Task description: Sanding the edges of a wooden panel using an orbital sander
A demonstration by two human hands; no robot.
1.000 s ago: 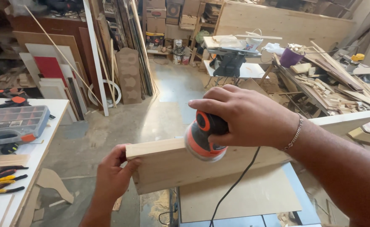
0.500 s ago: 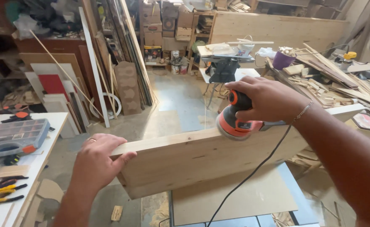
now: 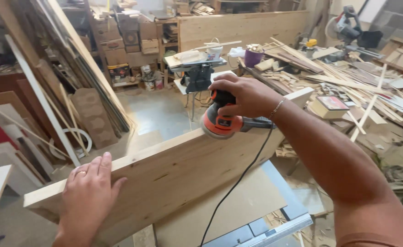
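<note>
Head view: In a cluttered woodshop, a person sands the top edge of a pale board (image 3: 174,174) that stands on its long edge across the middle of the frame, running from lower left up to the right. The right hand (image 3: 245,97) is wrapped around the top of an orange sander (image 3: 220,121) at centre frame, its pad sitting on the board's upper edge roughly two-thirds of the way along toward the far end. The left hand (image 3: 88,196), lower left, lies flat against the near face with fingers together and curled over the top edge, steadying the board; a ring shows on one finger. A black cord (image 3: 238,183) trails from the sander down to the bottom of the frame, across a brown panel (image 3: 238,208) under the board.

By the look of it the work is in mid-course: no difference shows between sanded and unsanded stretches of edge, so how much is left cannot be judged.

The board's far end is partly behind the right forearm, and its bottom edge is hidden low in the frame. The sander's pad face is out of sight. The heap of offcuts (image 3: 348,82) at upper right is too tangled to sort.
</note>
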